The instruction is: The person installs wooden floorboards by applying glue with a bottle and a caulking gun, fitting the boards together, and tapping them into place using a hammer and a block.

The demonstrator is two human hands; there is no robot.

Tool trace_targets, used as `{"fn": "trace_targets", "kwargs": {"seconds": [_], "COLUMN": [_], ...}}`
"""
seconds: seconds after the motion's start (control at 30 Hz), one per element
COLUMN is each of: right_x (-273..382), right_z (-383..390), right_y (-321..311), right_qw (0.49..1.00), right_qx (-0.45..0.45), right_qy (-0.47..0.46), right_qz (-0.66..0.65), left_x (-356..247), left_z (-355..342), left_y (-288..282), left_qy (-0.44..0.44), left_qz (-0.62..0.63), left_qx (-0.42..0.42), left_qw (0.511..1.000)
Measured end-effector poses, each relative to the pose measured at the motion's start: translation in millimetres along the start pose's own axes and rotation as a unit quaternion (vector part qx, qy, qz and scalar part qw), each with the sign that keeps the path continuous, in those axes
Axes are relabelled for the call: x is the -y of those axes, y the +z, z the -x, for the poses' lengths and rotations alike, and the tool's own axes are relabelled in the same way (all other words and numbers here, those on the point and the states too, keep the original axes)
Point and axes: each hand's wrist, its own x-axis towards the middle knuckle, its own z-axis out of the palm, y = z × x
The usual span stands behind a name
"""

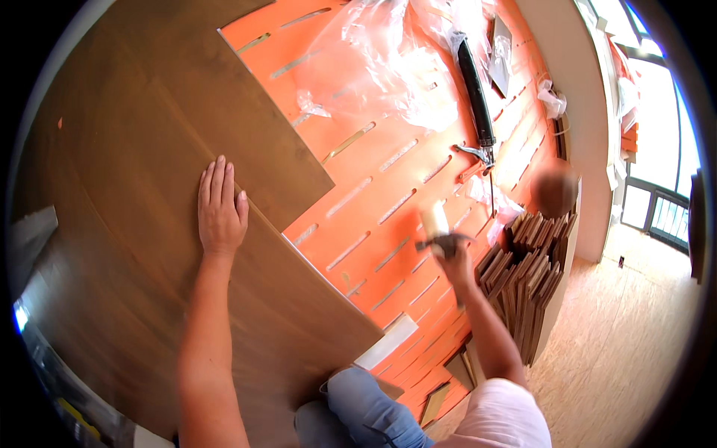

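Lying flat, the left hand (222, 216) tops planking (134, 187); the right hand (454, 266) clenches a hammer (446, 242).

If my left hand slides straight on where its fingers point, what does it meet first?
The way looks free: the left hand would pass over brown wooden floorboards as far as the picture shows; small steps are hard to judge.

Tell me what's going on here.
A person has the left hand laid flat, fingers together, on the brown floorboards, while the right hand grips a hammer above the orange underlay. The boards cover the left side, with underlay bare beside them. A black caulking gun and clear plastic lie on it, and cut board pieces are stacked to the right.
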Motion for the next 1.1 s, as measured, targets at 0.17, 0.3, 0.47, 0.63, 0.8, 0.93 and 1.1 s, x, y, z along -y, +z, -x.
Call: {"fn": "trace_targets", "kwargs": {"seconds": [0.17, 0.3, 0.47, 0.63, 0.8, 0.93, 1.1], "right_x": [-86.4, -131.1, -199.9, -231.3, -309.3, -202.2, -249.8], "right_z": [207.9, 328.9, 429.3, 479.2, 487.5, 481.0, 477.9], "right_y": [5.2, 4.4, 12.5, 30.5, 72.0, 53.8, 73.8], "right_qw": [0.992, 0.98, 0.986, 0.968, 0.981, 0.982, 0.979], "right_qx": [0.026, 0.088, 0.092, 0.082, 0.045, 0.059, 0.047], "right_qy": [0.122, 0.166, 0.134, 0.186, -0.174, -0.142, -0.138], "right_qz": [0.017, 0.071, 0.041, -0.147, -0.077, -0.112, -0.144], "left_x": [-4.6, -35.6, -139.4, -200.1, -189.4, -192.3, -198.4], "left_z": [10.6, 71.8, 306.3, 449.9, 458.2, 464.1, 471.3], "left_y": [-7.0, -1.1, -23.2, -42.5, -41.4, -44.3, -46.3], "left_qy": [0.011, 0.008, 0.003, -0.114, -0.083, -0.092, -0.097], "left_qz": [-0.009, -0.068, -0.158, 0.003, 0.051, 0.063, 0.059], "left_qx": [0.013, 0.081, 0.224, 0.151, 0.037, 0.02, 0.007], "left_qw": [1.0, 0.994, 0.962, 0.982, 0.995, 0.994, 0.994]}}
